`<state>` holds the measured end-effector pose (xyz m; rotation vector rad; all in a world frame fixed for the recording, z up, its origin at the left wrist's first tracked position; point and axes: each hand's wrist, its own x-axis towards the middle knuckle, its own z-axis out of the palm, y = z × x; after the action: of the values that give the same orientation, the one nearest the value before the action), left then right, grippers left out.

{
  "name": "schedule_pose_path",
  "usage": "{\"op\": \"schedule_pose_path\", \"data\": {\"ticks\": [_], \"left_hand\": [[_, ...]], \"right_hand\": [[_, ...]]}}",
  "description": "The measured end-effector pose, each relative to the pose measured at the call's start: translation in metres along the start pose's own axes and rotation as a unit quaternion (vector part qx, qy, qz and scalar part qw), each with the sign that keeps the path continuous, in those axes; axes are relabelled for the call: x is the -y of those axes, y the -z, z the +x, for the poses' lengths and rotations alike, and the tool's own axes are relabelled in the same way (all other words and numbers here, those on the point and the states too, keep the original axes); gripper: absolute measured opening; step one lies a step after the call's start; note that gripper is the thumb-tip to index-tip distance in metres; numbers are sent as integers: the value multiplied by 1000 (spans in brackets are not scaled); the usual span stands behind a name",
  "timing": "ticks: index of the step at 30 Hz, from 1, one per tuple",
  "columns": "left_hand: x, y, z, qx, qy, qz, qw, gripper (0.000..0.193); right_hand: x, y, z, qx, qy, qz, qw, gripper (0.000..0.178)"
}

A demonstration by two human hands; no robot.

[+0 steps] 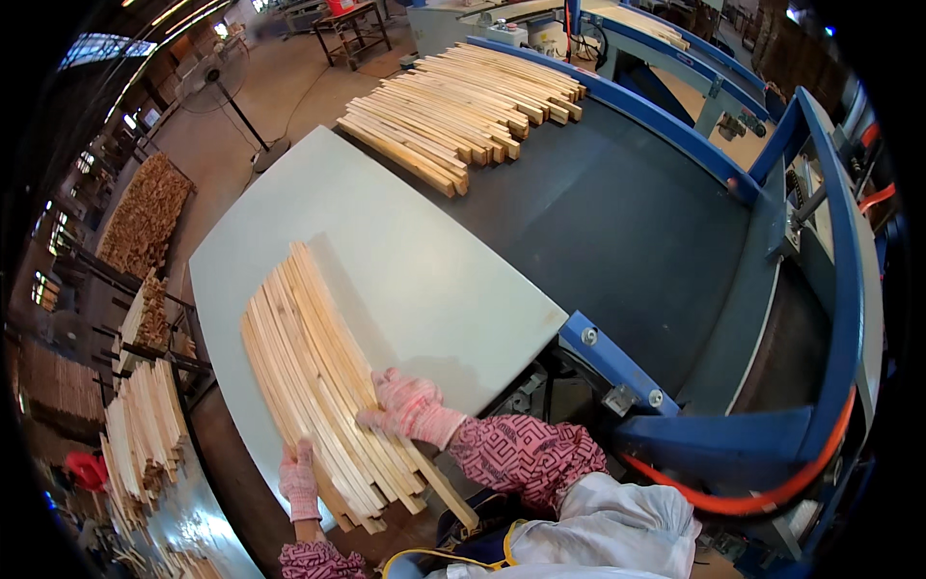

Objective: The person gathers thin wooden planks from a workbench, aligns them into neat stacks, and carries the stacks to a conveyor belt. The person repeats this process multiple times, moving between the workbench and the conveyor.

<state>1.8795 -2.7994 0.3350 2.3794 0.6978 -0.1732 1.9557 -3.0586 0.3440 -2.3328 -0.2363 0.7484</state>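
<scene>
Squaring the bundle of wooden strips [313, 362] appears to be the step in hand. The bundle lies on the pale surface [424, 251], beside the dark conveyor belt [627, 222]; its near ends appear to overhang the surface edge.

Your gloved left hand [300, 484] is at the bundle's left side, near the lower end. Your gloved right hand [417, 407] is against the right side, with its thumb over the top and its fingers partly spread. You cannot tell from this view whether the fingers of either hand are curled under the strips or how firmly they press.

Caution: the near ends are uneven, and one outer strip [451, 500] projects past its neighbours. If you apply pressure from one side only, the strips may fan out or the outer one may drop off the edge. If you lift with too little inward force, middle strips may slip through. If you swing the bundle right, its ends may strike the blue frame [617, 362]. Splinters may snag the gloves if strips slide under your fingers.
</scene>
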Motion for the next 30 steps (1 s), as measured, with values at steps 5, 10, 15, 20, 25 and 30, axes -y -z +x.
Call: {"op": "schedule_pose_path", "data": {"ticks": [5,10,15,20,25,30], "left_hand": [[57,-4,18,-24,-63,70,995,69],[106,-21,-29,9,-159,-323,933,59],[171,31,-166,32,-154,-204,966,76],[381,41,-282,85,-57,-71,992,66],[547,98,-428,-8,209,-41,977,71],[638,136,-429,-152,316,-392,851,68]], "right_hand": [[12,-16,-8,-65,9,-41,997,80],[32,-11,-56,-84,-3,20,996,49],[21,-25,-124,-380,208,210,876,53],[149,-155,-182,-321,277,273,863,48],[323,-346,-184,-51,363,89,926,37],[401,-539,-166,177,414,-125,884,50]]}}
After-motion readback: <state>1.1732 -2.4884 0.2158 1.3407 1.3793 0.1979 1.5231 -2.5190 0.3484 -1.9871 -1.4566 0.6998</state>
